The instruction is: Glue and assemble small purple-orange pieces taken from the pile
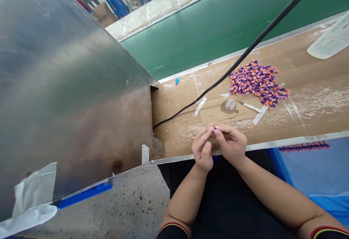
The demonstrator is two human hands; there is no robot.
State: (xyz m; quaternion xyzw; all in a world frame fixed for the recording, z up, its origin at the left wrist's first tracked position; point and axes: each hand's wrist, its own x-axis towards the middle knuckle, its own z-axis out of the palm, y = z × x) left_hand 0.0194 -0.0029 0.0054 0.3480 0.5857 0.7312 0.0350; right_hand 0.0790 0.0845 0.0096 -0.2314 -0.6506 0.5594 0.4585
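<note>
My left hand (203, 150) and my right hand (233, 144) meet just above the near edge of the bench. Pinched between their fingertips is a small purple and pink piece (213, 128), mostly covered by the fingers. Beyond them, to the right, lies a heap of small purple, orange and pink pieces (256, 80). A small clear cup (230, 104) sits on a damp patch of cardboard. Beside the cup rests a thin white-handled tool with a dark pointed tip (249, 107), perhaps a craft knife.
A large metal panel (81, 97) rises at left. A black cable (231, 68) slants over the cardboard-covered bench (321, 104). Behind runs a green conveyor belt (201, 31). A small blue cap (177, 81) lies near the panel. At lower right is a blue bin (283, 166).
</note>
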